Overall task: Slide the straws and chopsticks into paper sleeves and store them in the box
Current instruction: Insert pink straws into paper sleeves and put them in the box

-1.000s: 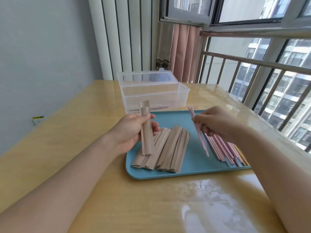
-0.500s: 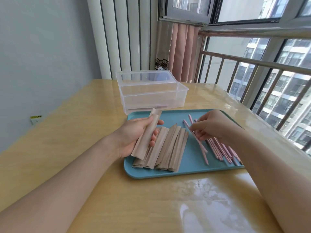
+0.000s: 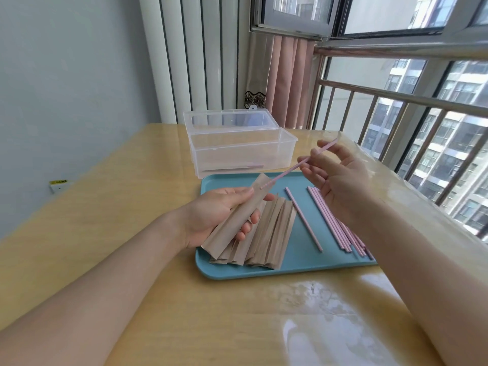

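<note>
At centre frame our left hand [image 3: 211, 215] grips a paper sleeve [image 3: 237, 217] while our right hand [image 3: 340, 180] pinches a pink straw [image 3: 298, 166], its tip at the sleeve's mouth — above a blue tray [image 3: 303, 262] of spare sleeves [image 3: 269, 233] and straws [image 3: 335, 220]. The clear box [image 3: 243, 154] stands open just behind.

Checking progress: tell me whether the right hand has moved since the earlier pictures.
Yes. The right hand has risen off the straw pile on the tray, now pinching a pink straw aimed at the paper sleeve.
</note>
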